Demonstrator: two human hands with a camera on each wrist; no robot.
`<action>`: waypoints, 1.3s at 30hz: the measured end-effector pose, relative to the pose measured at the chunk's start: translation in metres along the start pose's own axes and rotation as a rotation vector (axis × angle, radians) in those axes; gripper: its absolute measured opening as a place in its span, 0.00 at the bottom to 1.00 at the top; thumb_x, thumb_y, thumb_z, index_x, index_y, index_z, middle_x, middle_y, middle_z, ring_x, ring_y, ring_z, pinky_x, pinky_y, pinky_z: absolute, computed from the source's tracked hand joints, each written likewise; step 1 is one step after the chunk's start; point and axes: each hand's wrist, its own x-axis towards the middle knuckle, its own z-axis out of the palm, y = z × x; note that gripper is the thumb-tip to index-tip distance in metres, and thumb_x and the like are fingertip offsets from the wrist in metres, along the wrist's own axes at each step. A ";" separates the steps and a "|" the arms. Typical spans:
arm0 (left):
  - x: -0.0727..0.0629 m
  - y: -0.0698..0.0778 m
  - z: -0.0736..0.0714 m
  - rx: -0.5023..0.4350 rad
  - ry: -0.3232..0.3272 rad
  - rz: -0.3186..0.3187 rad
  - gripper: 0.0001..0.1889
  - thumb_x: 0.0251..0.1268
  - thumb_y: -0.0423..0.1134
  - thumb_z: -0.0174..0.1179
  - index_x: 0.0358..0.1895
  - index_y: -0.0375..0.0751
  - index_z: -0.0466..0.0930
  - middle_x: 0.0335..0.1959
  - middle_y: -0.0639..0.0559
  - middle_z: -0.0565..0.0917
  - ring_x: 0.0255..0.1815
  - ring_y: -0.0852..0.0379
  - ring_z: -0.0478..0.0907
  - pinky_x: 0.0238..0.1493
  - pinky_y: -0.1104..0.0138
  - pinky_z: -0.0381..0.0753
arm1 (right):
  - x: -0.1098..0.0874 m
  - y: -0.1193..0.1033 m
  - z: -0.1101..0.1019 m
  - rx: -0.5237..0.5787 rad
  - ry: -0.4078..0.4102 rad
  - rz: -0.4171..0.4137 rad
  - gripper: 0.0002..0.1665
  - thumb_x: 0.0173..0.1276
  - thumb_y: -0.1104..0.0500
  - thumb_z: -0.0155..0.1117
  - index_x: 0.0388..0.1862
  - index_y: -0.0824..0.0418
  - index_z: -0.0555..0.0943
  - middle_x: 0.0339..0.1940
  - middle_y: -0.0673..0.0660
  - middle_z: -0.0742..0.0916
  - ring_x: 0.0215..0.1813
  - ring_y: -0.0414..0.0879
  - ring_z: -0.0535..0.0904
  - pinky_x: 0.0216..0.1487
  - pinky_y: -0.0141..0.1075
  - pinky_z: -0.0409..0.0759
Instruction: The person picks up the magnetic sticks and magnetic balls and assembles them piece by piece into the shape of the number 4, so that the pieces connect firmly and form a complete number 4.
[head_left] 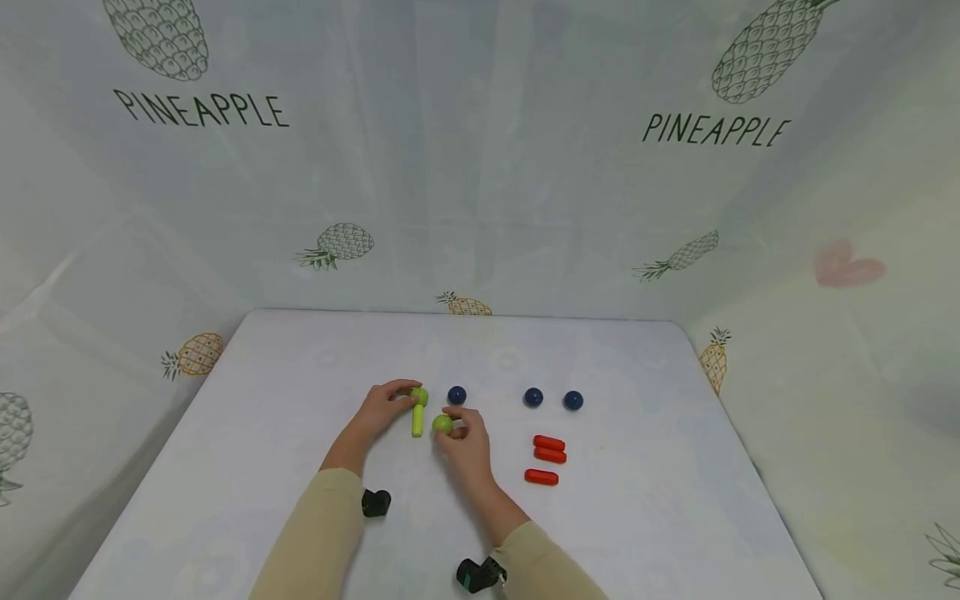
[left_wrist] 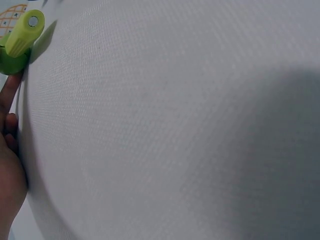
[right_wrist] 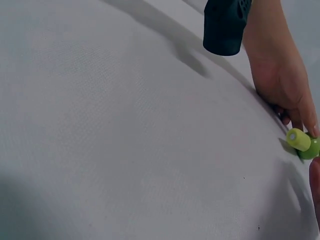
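In the head view my left hand (head_left: 384,407) pinches a bright green ball (head_left: 422,396). A short yellow-green rod (head_left: 417,421) extends from that ball toward me. The left wrist view shows a small silvery disc in the end of the rod (left_wrist: 25,31), with the ball (left_wrist: 12,62) behind it. A second green ball (head_left: 442,424) is between the thumb and fingers of my right hand (head_left: 468,446), just right of the rod. Only a bit of the right hand (right_wrist: 315,185) shows at the edge of the right wrist view, near the rod (right_wrist: 299,139).
One dark blue ball (head_left: 457,395) lies just beyond my right hand. Two more blue balls, one left (head_left: 533,397) and one right (head_left: 573,401), sit farther right. Three red rods (head_left: 542,477) lie nearer me on the white table (head_left: 645,500). A pineapple-print curtain (head_left: 480,167) surrounds it.
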 end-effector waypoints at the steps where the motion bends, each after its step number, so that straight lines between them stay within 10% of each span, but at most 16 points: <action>1: 0.000 0.001 0.000 0.001 0.000 0.006 0.17 0.67 0.44 0.63 0.58 0.49 0.81 0.55 0.47 0.81 0.64 0.42 0.67 0.63 0.45 0.64 | 0.000 0.001 0.001 -0.001 -0.006 -0.006 0.21 0.58 0.66 0.69 0.52 0.57 0.83 0.49 0.50 0.80 0.36 0.42 0.75 0.36 0.30 0.77; 39: 0.001 -0.002 -0.001 0.038 0.010 0.035 0.17 0.67 0.45 0.63 0.58 0.49 0.81 0.57 0.46 0.79 0.63 0.41 0.66 0.63 0.45 0.62 | -0.002 0.014 0.011 0.003 -0.135 0.055 0.19 0.54 0.63 0.70 0.46 0.55 0.81 0.39 0.48 0.81 0.27 0.39 0.77 0.27 0.31 0.76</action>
